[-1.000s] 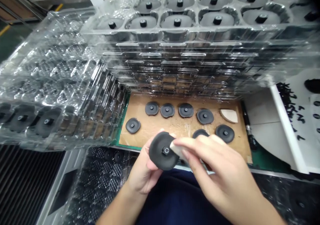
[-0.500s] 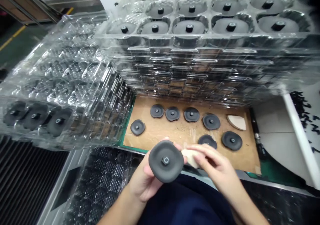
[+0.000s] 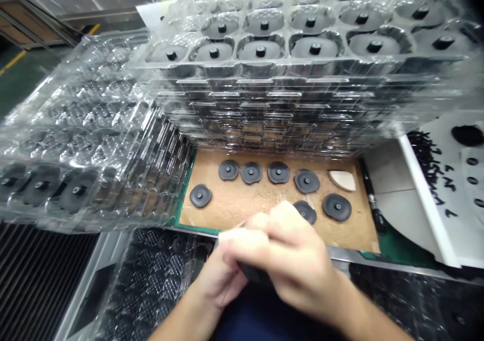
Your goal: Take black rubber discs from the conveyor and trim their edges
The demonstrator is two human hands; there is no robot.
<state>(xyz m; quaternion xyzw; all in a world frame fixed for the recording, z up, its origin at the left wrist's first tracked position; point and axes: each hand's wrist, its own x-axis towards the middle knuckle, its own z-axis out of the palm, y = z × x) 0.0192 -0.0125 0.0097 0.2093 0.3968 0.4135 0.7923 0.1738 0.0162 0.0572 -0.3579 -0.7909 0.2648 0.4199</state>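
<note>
My left hand is closed around a dark grey rounded disc with a short central stub. Most of that disc is hidden behind my right hand, which is closed and lies across its face. The cream pad that my right fingers pinched a moment ago is mostly covered; a pale patch shows at the fingertips, blurred. Just beyond my hands, similar discs lie on a brown cardboard sheet, among them a nearby disc partly behind my knuckles and another disc to its right.
A tall stack of clear plastic trays holding grey discs rises at the back. Another clear tray stack stands left. A cream wedge-shaped pad lies on the cardboard's right. Small black parts sit beyond a white edge.
My right hand has moved left with the cream pad, onto the disc in my left hand, and now covers it. The view has shifted slightly to the right.
</note>
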